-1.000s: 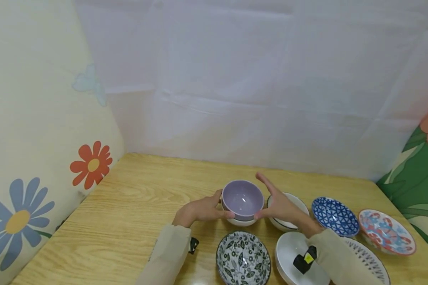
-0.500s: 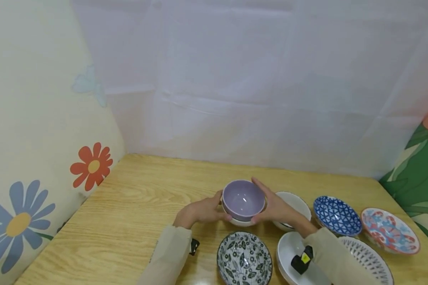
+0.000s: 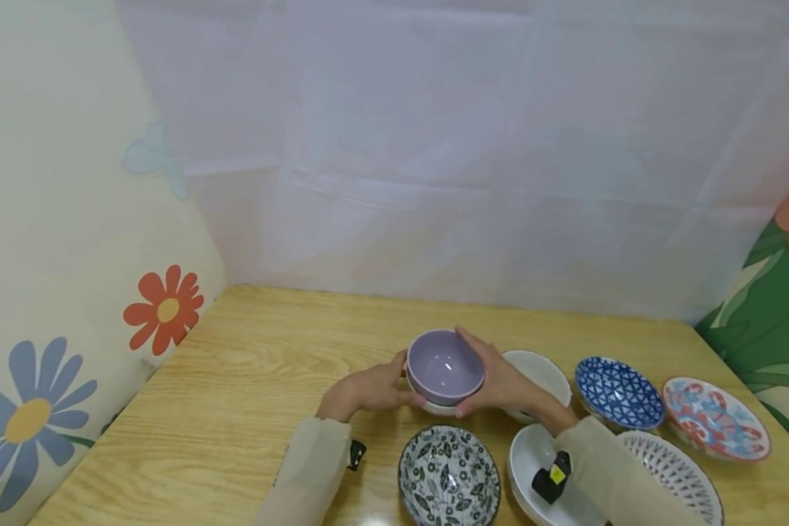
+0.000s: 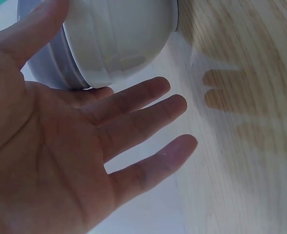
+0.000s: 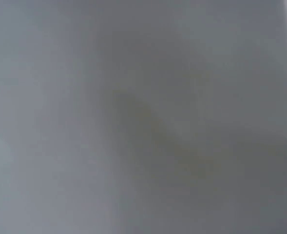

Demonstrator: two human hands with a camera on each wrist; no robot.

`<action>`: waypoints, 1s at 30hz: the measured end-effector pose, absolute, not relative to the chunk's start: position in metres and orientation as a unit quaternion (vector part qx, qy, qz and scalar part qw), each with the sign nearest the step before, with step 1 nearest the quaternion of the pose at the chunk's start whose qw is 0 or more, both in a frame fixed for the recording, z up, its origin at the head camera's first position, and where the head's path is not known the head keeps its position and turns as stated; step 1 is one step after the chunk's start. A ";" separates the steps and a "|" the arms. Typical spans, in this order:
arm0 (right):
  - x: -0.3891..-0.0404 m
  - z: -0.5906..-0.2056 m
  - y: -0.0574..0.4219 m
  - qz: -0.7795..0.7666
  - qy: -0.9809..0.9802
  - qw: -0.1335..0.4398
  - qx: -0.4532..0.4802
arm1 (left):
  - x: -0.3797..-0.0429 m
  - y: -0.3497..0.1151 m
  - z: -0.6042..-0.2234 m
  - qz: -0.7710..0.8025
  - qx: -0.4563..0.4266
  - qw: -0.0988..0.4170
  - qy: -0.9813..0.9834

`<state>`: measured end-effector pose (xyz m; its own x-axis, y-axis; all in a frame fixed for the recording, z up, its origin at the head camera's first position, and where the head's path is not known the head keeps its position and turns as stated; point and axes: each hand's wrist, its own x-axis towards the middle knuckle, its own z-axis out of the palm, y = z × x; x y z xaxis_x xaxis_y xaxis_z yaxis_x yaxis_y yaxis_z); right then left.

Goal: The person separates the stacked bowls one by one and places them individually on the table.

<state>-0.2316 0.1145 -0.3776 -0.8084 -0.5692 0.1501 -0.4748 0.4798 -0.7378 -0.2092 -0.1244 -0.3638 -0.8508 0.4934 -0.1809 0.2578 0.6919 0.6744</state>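
Observation:
A purple bowl (image 3: 443, 361) sits inside a white bowl (image 3: 437, 410), upright near the middle of the table. On its left side my left hand (image 3: 372, 387) holds the purple bowl between thumb and index finger. The left wrist view shows the purple bowl (image 4: 48, 66) nested over the white bowl (image 4: 124, 34); the other fingers (image 4: 138, 122) of that hand are spread below, apart from the bowls. From the right, my right hand (image 3: 505, 383) grips the purple bowl, thumb at the front and index finger at the far rim. A blurred pale surface fills the right wrist view.
A floral bowl (image 3: 448, 475) is in front. To the right stand a dark-rimmed white bowl (image 3: 540, 372), a large white bowl (image 3: 524, 475) under the right forearm, a dash-patterned bowl (image 3: 680, 471), a blue bowl (image 3: 618, 394) and a red-blue bowl (image 3: 717, 418). A pale cloth (image 3: 467, 161) hangs behind the table.
My right hand has moved left and closed on the purple bowl; its index finger stood off the rim a second ago. The left hand and the stacked bowls have hardly moved.

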 end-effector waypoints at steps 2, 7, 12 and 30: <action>-0.230 -0.377 0.114 -0.419 0.857 0.059 -0.294 | -0.209 -0.124 -0.364 0.334 0.209 0.177 0.902; -0.228 -0.378 0.114 -0.461 0.846 0.077 -0.257 | -0.209 -0.124 -0.365 0.330 0.207 0.180 0.903; -0.227 -0.377 0.113 -0.479 0.839 0.074 -0.247 | -0.209 -0.125 -0.364 0.330 0.202 0.179 0.904; -0.220 -0.370 0.115 -0.463 0.854 0.029 -0.234 | -0.209 -0.124 -0.364 0.334 0.198 0.182 0.903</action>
